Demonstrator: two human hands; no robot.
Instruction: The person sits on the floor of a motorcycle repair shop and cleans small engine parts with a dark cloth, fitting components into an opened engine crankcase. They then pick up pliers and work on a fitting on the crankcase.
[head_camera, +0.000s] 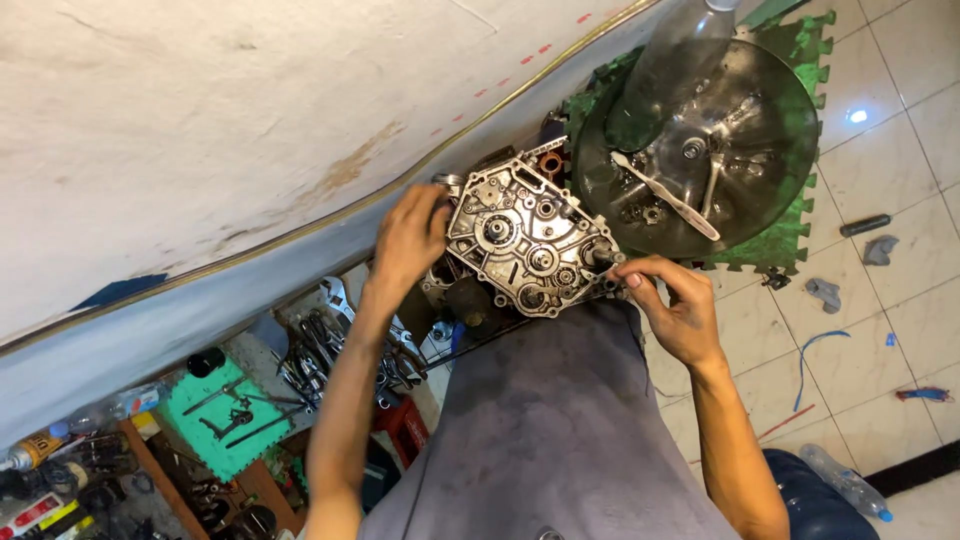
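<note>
Engine crankcase half (528, 240): your left hand (408, 240) grips its far edge to steady it. Your right hand (672, 305) pinches a shaft end (606, 258) at its near corner, beside the green mat (790, 240).

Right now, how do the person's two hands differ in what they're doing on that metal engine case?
The left hand grips the upper left edge of the engine case, fingers curled over its rim. The right hand sits at the case's lower right edge, fingertips pinching a small part too small to identify. The left arm reaches up past the tool pile; the right arm is over the tiled floor. Both hands are bare.
</note>
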